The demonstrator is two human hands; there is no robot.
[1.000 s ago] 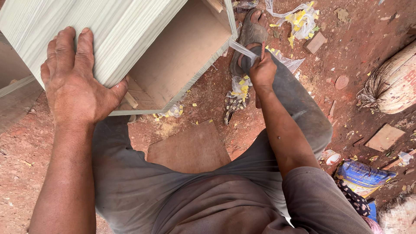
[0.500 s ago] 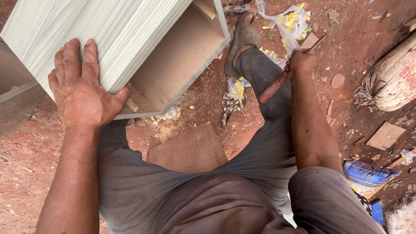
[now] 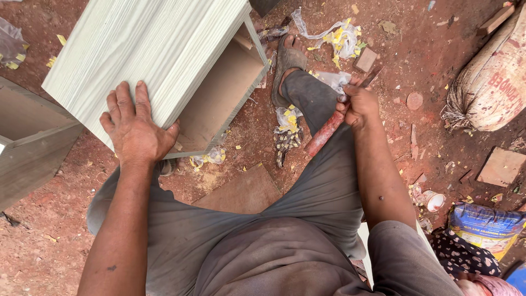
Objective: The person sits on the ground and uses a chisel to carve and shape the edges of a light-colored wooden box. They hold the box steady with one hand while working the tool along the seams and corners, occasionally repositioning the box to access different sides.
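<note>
My left hand (image 3: 134, 129) lies flat, fingers spread, on the near corner of a pale wood-grain box (image 3: 148, 55) with an open brown inside, pressing it down. My right hand (image 3: 359, 104) is closed around a tool with a reddish wooden handle (image 3: 324, 133); the handle points down-left across my right leg and the tool's head is hidden behind my fingers. My foot in a worn sandal (image 3: 287, 60) rests on the red dirt just right of the box opening.
A second grey box (image 3: 33, 142) sits at the left edge. A flat brown board (image 3: 244, 192) lies between my legs. Plastic scraps with yellow bits (image 3: 339, 33), a tied sack (image 3: 490, 82), a brick piece (image 3: 501, 167) and a blue bag (image 3: 485, 225) litter the dirt at right.
My right hand has drawn back from the box's edge to my right knee and now grips the red-handled tool. The left hand stays pressed on the box.
</note>
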